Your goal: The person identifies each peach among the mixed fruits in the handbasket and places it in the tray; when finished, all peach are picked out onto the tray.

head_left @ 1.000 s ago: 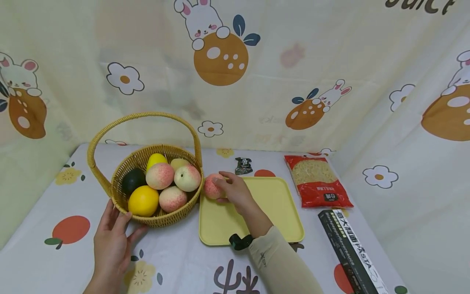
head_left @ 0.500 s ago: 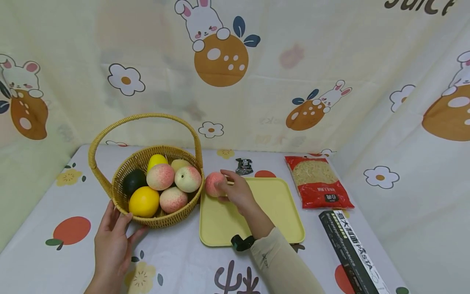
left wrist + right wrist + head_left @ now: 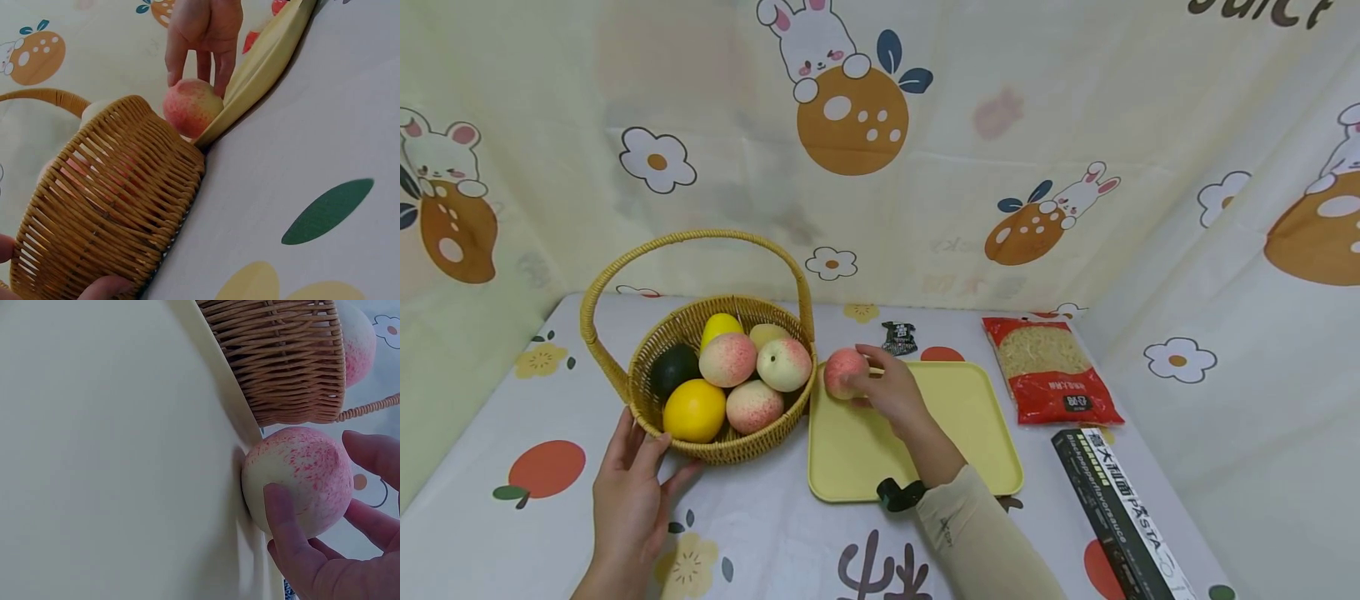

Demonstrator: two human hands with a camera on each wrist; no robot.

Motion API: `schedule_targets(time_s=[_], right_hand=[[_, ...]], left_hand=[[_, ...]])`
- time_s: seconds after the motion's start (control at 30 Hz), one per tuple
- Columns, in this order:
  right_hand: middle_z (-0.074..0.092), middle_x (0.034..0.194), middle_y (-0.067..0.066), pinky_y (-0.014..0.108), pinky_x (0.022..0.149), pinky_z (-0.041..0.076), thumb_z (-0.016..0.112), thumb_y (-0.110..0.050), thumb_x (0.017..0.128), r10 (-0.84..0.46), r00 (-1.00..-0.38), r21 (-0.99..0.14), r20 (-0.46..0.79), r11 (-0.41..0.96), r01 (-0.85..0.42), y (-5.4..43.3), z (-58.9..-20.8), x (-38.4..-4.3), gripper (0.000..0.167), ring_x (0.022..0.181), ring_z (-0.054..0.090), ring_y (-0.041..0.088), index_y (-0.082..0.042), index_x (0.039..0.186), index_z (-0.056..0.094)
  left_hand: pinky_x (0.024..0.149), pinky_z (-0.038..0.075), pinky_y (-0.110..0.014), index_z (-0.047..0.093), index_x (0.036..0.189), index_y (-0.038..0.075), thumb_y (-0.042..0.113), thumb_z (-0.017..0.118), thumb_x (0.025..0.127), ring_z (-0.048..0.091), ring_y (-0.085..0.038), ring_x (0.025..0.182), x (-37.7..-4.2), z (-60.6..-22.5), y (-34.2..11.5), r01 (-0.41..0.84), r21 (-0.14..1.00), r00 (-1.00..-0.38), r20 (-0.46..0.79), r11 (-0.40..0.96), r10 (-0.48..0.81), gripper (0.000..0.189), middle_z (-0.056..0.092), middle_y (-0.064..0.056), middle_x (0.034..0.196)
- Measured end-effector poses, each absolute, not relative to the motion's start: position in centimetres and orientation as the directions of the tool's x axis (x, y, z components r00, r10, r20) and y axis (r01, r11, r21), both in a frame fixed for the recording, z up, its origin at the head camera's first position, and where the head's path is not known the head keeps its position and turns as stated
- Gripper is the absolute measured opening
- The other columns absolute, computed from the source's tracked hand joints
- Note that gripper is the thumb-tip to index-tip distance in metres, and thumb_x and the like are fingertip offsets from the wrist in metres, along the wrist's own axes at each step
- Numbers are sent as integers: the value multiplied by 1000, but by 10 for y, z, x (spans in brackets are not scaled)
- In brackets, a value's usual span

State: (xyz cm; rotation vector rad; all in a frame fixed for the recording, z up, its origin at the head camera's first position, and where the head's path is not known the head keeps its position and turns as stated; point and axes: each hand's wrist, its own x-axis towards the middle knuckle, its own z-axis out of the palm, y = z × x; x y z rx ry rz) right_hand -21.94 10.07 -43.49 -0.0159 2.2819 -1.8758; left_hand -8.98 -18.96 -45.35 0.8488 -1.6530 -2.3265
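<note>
My left hand (image 3: 631,492) rests its fingers against the near left side of a wicker basket (image 3: 737,450). Inside the basket lie several peaches (image 3: 727,360), a yellow round fruit (image 3: 694,411), a dark green fruit (image 3: 673,372) and a yellow fruit (image 3: 719,326) partly hidden behind. Between its thumb and fingers my right hand (image 3: 895,392) holds another peach (image 3: 299,481), just right of the basket. This peach is over the far left corner of a yellow tray (image 3: 925,450); in the right wrist view it sits close to the tray's edge.
A red bag of dry noodle-like food (image 3: 1051,372) lies right of the tray. Nearer me is a long black pasta box (image 3: 1112,508). Behind the tray lies a small black packet (image 3: 898,338). A patterned curtain (image 3: 940,225) stands along the back of the table.
My right hand has shifted slightly right with the peach, so a small gap has opened between it and the basket. The left hand and basket stay nearly in place.
</note>
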Motion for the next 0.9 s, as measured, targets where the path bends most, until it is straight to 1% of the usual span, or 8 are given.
schedule_targets(time_s=[0.2,0.33,0.47,0.57,0.63,0.77,0.9], right_hand=[[49,155,23,48,88,67,75,-6,92,-119,-982,-972,-147,204,120,107,-431,-217,66,132,61,39,-9,154,54],[46,158,26,48,91,66,76,-12,94,-118,-984,-970,-134,220,105,117,-428,-216,64,132,60,40,-11,154,54],[53,156,19,43,92,65,81,-20,93,-109,-987,-957,-115,278,81,129,-419,-213,65,130,63,34,-17,153,56],[58,151,11,40,94,63,85,-24,90,-110,-990,-946,-83,320,44,134,-410,-210,69,132,62,32,-21,152,55],[60,148,9,42,96,61,86,-24,89,-121,-991,-940,-51,341,7,135,-404,-208,71,134,61,33,-22,153,55],[61,148,6,47,101,60,87,-25,88,-154,-988,-918,14,390,-74,131,-388,-200,72,136,60,31,-26,153,55],[61,148,5,48,98,61,88,-27,86,-221,-971,-896,85,409,-172,119,-378,-194,74,135,61,32,-27,152,55]], left_hand=[[91,60,-44,18,165,52,27,50,112,33,-27,160,-90,-454,-190,-190,907,-821,-356,-376,-446,66,15,14,178],[91,60,-43,17,165,53,25,49,112,32,-27,161,-90,-454,-190,-198,908,-820,-360,-368,-446,67,14,14,178],[91,61,-42,18,165,52,25,49,112,31,-27,161,-90,-453,-190,-198,909,-821,-358,-366,-444,67,14,15,178],[90,62,-40,18,164,52,24,49,112,31,-27,161,-90,-452,-191,-196,910,-821,-356,-365,-446,67,14,16,178],[89,63,-40,19,164,52,23,49,112,32,-27,160,-90,-452,-191,-194,909,-820,-356,-368,-448,67,14,16,178],[87,64,-39,20,164,53,23,49,112,32,-27,160,-90,-452,-191,-190,907,-819,-357,-376,-448,66,15,15,178],[86,64,-39,22,164,53,22,50,112,32,-27,160,-90,-453,-190,-183,899,-818,-363,-397,-446,66,16,15,177]])
